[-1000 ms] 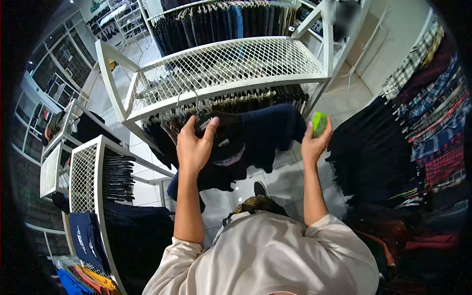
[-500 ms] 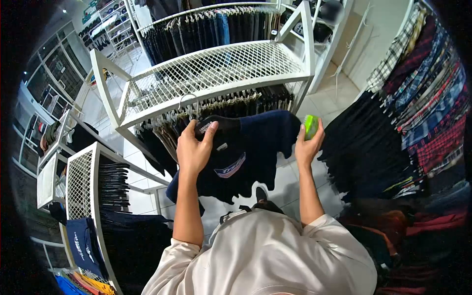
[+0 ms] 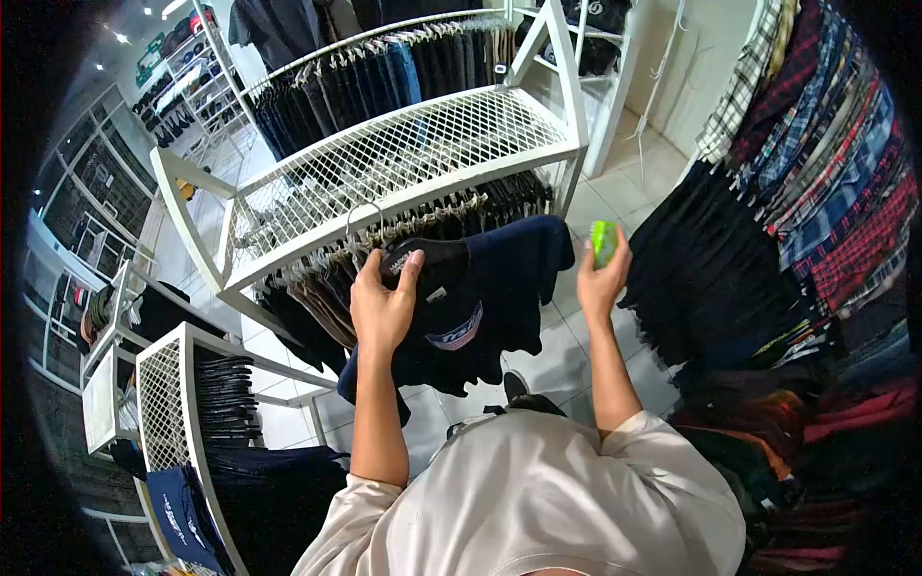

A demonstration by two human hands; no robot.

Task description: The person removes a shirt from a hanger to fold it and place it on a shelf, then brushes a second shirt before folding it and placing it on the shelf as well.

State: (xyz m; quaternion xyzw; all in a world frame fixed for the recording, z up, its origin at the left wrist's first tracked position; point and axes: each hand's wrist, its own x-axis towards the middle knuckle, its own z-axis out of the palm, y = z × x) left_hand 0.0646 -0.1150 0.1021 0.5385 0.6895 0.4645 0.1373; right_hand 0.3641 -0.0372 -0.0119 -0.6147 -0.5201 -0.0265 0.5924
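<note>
My left hand (image 3: 382,305) is closed around the top of a black clothes hanger (image 3: 437,261), near its wire hook. From the hanger hangs a dark navy T-shirt (image 3: 509,257) with a printed patch on its front, spread out before me at a tilt. To the right of the shirt, my right hand (image 3: 603,280) grips a small bright green brush (image 3: 603,242), apart from the cloth. The fingers partly hide the brush.
Just beyond the shirt stands a white mesh-topped rack (image 3: 384,163) with trousers hung beneath. More trousers (image 3: 384,82) hang behind it. Plaid shirts (image 3: 845,182) and black garments (image 3: 701,269) line the right side. A lower white rack (image 3: 161,384) of dark clothes stands at left.
The view has shifted slightly. The brush in my right hand has turned a little more upright, and the shirt has swung slightly. Both hands keep their hold.
</note>
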